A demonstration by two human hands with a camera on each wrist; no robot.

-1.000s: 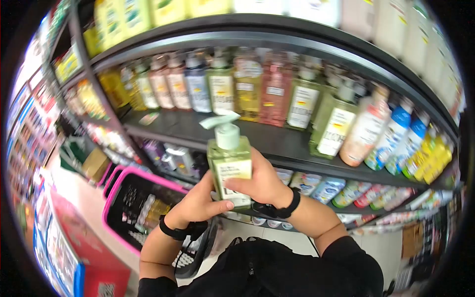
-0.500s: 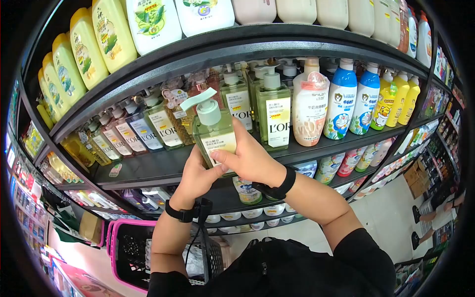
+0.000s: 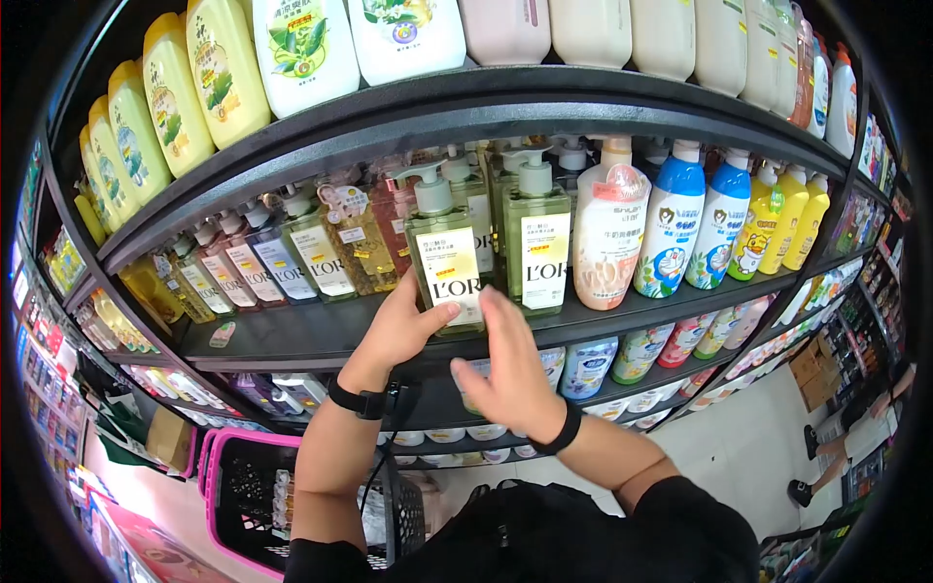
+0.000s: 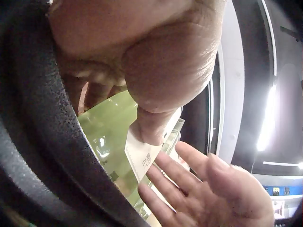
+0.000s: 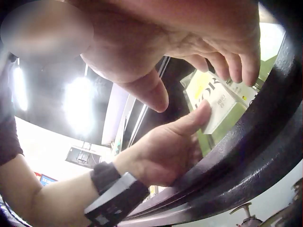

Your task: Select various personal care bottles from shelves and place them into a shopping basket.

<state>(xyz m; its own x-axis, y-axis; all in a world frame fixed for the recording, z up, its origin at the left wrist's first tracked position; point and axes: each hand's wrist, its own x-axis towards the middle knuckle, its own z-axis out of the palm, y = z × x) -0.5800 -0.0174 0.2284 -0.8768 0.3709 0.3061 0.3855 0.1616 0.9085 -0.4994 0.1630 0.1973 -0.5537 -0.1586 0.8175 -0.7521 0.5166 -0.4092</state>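
Note:
In the head view a green pump bottle (image 3: 445,255) with a white label stands upright at the shelf's front, beside a similar green bottle (image 3: 536,238). My left hand (image 3: 397,325) grips its lower left side, thumb across the label; the left wrist view shows that thumb (image 4: 154,127) on the label too. Close to the bottle's lower right, my right hand (image 3: 513,374) is held with fingers extended and thumb apart, holding nothing. The right wrist view has its spread fingers (image 5: 220,64) near the bottle (image 5: 215,106).
Several pump bottles line the middle shelf (image 3: 282,330), with a pink-capped bottle (image 3: 610,228) and blue-topped ones to the right. Larger bottles fill the shelf above. A black basket with a pink rim (image 3: 216,476) is at lower left. A person's legs show at far right.
The green bottle has moved from between both hands to the shelf, right and upright. My right hand has let go and drawn slightly away; my left hand still holds the bottle.

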